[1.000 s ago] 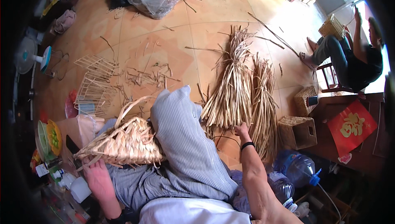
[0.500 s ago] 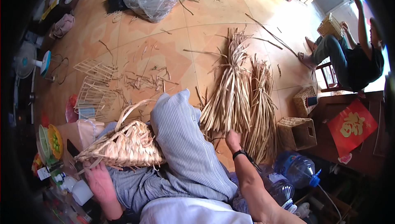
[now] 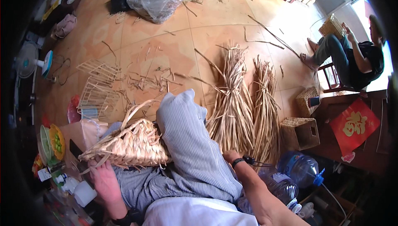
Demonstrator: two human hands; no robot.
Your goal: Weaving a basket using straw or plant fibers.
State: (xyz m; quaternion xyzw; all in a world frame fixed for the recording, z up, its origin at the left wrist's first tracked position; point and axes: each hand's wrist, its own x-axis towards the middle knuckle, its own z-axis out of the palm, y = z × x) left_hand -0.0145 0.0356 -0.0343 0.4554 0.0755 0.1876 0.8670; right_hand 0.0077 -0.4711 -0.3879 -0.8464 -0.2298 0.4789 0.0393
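Observation:
On my left thigh rests a partly woven basket (image 3: 139, 147) of pale dried stalks, tilted, with a handle-like loop on its far side. My left hand (image 3: 107, 180) grips its near left corner, where a loose flat strip passes over the fingers. My right hand (image 3: 231, 156) is closed at the near end of a large tied bundle of dried stalks (image 3: 232, 110) standing just beyond my right knee. The stalks in its fingers are mostly hidden. Beside this bundle stands a narrower second bundle (image 3: 266, 110).
Wire frames (image 3: 97, 89) and stalk scraps (image 3: 149, 81) lie on the tiled floor. Woven boxes (image 3: 299, 132) and large plastic bottles (image 3: 296, 170) stand right. Another person (image 3: 352, 60) sits far right holding a basket. A plastic bag (image 3: 155, 0) lies near someone's sandalled feet.
My right hand has drawn toward me and slightly left. The large bundle has shifted nearer, its loose stalks swinging. My left hand stays at the basket. The seated person has lowered an arm.

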